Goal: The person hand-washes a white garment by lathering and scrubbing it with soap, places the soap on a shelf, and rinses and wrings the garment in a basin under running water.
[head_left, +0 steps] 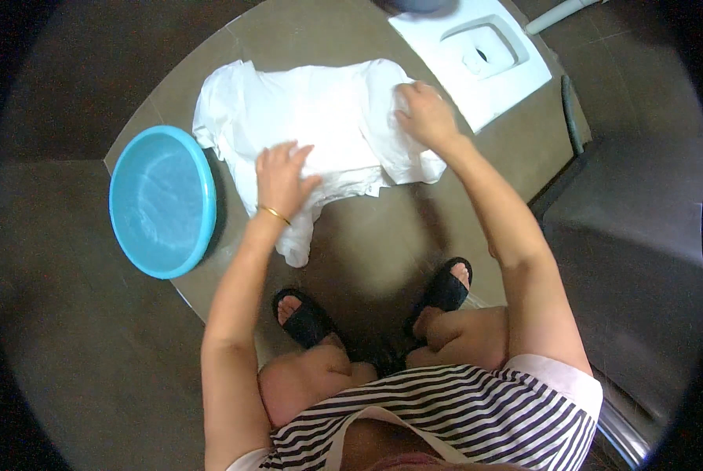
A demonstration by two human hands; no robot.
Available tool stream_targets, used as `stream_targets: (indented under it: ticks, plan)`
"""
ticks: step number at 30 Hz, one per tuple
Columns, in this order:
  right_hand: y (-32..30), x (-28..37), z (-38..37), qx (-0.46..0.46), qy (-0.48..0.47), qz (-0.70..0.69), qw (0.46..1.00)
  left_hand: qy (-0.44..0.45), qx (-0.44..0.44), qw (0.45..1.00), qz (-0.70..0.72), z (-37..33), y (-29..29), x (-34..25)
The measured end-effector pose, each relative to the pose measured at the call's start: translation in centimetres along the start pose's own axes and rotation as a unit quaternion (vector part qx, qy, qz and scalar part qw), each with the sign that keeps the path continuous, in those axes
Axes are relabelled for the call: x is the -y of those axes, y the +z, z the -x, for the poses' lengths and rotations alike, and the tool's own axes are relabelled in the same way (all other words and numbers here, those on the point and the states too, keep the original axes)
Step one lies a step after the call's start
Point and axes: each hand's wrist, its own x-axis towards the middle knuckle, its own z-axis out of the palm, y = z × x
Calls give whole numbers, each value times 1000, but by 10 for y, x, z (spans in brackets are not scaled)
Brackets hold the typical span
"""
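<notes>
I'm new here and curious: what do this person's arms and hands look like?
The left hand has a slim gold-coloured bangle at the wrist; the right hand shows none. Neither wears gloves. Short pale sleeves leave both forearms bare.

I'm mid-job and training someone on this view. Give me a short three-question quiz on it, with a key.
1. True or false: the blue basin stands to the person's left of the white cloth.

2. Multiple choice: which of the person's two hands is nearer the squat toilet?
A) the left one
B) the right one
C) both equally near

3. Short answer: what circles the wrist of the left hand?

Key:
1. True.
2. B, the right hand.
3. A thin gold bracelet.
</notes>
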Motion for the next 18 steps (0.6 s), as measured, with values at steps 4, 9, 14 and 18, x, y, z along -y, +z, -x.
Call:
stream_targets:
  ticks: [4,9,14,18]
  plan:
    - [46,24,-23,-141,14,-125,982,-42,109,991,67,12,3,-8]
    - [55,12,-17,151,125,-78,978,-37,154,984,87,50,-14,-10]
    - [-10,-31,-9,42,78,-292,952,-109,253,942,192,62,-19,-11]
    - [-71,6,3,-16,-40,-292,955,-63,-45,988,136,9,-32,1]
